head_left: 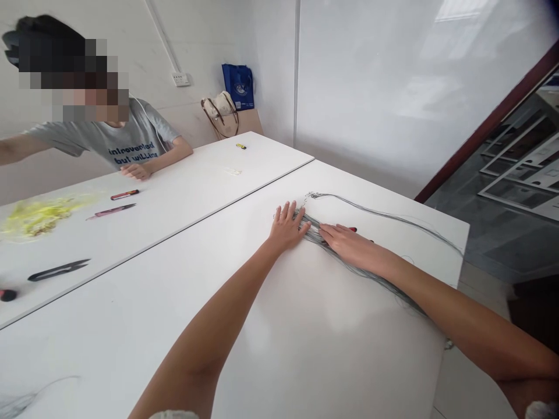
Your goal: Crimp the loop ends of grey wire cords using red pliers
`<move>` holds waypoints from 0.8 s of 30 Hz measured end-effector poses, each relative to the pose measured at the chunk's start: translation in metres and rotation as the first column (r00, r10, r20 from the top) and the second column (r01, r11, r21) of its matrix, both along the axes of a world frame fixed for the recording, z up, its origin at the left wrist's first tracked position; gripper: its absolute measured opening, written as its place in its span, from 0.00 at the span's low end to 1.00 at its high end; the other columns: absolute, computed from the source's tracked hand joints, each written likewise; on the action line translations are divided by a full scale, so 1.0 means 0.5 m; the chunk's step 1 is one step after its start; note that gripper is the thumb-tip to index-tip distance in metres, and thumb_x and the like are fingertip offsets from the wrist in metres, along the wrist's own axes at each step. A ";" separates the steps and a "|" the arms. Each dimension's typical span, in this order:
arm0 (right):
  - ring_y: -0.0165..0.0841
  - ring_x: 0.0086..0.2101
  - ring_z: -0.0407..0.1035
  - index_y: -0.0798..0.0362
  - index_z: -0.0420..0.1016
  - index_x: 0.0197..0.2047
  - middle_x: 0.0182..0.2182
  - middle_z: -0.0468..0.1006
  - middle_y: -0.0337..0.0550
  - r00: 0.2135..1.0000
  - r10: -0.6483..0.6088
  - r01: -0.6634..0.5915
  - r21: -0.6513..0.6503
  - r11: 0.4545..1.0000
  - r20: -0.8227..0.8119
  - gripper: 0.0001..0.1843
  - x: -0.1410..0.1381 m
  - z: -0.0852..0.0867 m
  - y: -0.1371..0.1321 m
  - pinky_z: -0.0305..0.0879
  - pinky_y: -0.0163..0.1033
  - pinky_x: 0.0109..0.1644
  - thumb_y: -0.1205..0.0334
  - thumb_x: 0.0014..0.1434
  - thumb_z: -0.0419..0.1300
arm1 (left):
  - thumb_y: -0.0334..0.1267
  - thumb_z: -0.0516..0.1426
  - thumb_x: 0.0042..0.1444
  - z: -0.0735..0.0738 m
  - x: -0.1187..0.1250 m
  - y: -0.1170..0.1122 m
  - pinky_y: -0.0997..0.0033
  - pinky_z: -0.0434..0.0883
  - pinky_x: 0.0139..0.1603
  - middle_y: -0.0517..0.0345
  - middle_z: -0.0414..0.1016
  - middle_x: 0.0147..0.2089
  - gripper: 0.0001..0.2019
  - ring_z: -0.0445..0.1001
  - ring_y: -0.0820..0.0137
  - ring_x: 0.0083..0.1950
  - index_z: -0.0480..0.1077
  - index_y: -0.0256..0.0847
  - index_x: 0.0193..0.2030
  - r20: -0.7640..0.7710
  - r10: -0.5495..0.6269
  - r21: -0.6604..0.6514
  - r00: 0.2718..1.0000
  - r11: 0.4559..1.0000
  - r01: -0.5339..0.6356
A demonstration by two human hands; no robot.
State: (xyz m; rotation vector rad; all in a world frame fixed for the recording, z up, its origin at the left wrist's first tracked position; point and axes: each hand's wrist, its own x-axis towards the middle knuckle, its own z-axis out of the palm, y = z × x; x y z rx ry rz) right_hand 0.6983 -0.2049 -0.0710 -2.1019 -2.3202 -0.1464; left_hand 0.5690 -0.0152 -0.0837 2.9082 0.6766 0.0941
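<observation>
A bundle of thin grey strands (384,285), wire or cord, runs along the white table (209,326) and over its right edge. Across the bundle's far end lies my left hand (287,228), flat with its fingers spread. My right hand (347,245) rests on the same bundle just to the right, fingers stretched out and palm down. Behind the right hand, a small red-and-black object (353,229) is mostly hidden. A thinner bundle of grey strands (384,213) lies apart, farther back, with small curled ends near my left fingertips.
A co-worker's hand (136,171) rests on the adjoining table. There lie a yellow tangle of thread (41,215), black thread snips (59,269), a red-and-black knife (124,195), a pinkish tool (112,211) and a yellow cutter (240,146). Loose strands (21,402) are at near left.
</observation>
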 end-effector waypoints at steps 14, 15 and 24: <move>0.46 0.61 0.66 0.61 0.64 0.63 0.62 0.69 0.62 0.994 0.008 -0.011 0.023 1.000 0.108 0.30 -0.011 0.002 -0.005 0.65 0.51 0.62 0.82 0.58 0.44 | 0.57 0.37 0.72 -0.003 -0.004 -0.001 0.45 0.36 0.79 0.49 0.37 0.82 0.35 0.33 0.54 0.81 0.49 0.41 0.79 0.007 -0.004 0.008 1.000 1.000 0.004; 0.47 0.60 0.67 0.62 0.66 0.61 0.61 0.70 0.63 0.994 0.011 -0.012 0.013 1.000 0.113 0.30 -0.011 0.005 -0.013 0.65 0.51 0.62 0.83 0.58 0.45 | 0.57 0.37 0.72 -0.003 -0.003 0.000 0.46 0.36 0.79 0.49 0.37 0.82 0.35 0.33 0.54 0.81 0.49 0.42 0.79 0.006 -0.004 0.005 1.000 1.000 0.004; 0.45 0.62 0.65 0.60 0.64 0.63 0.62 0.69 0.60 0.995 -0.041 0.039 0.020 0.999 0.096 0.31 -0.008 0.027 -0.002 0.65 0.49 0.61 0.84 0.59 0.42 | 0.57 0.38 0.72 0.003 -0.005 -0.003 0.46 0.36 0.79 0.51 0.37 0.82 0.34 0.34 0.55 0.81 0.51 0.42 0.78 0.003 0.001 -0.003 1.000 1.000 -0.001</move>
